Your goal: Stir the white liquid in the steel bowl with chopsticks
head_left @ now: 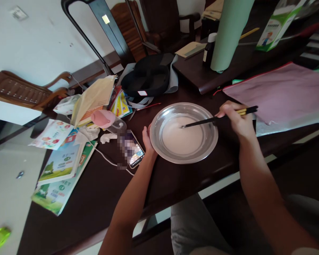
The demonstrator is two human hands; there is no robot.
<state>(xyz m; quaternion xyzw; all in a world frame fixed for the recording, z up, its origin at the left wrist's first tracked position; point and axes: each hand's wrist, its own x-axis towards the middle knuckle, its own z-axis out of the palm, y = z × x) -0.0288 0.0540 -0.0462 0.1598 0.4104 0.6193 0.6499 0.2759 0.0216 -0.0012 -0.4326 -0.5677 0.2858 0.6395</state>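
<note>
A shiny metal bowl (159,122) sits on the dark wooden table (101,198) and holds a pale, milky batter (182,140). My left hand (148,141) rests against the bowl's left rim, fingers curled onto it. My right hand (235,118) is closed around a pair of black chopsticks (202,122) with yellow tops. Their tips reach into the batter near the bowl's middle.
A phone (134,150) with a white cable lies left of the bowl. Books (61,166), papers and a pink cup (104,118) crowd the left side. A black bag (149,76) sits behind the bowl, a pink cloth pouch (281,90) to the right, a green cylinder (228,35) beyond.
</note>
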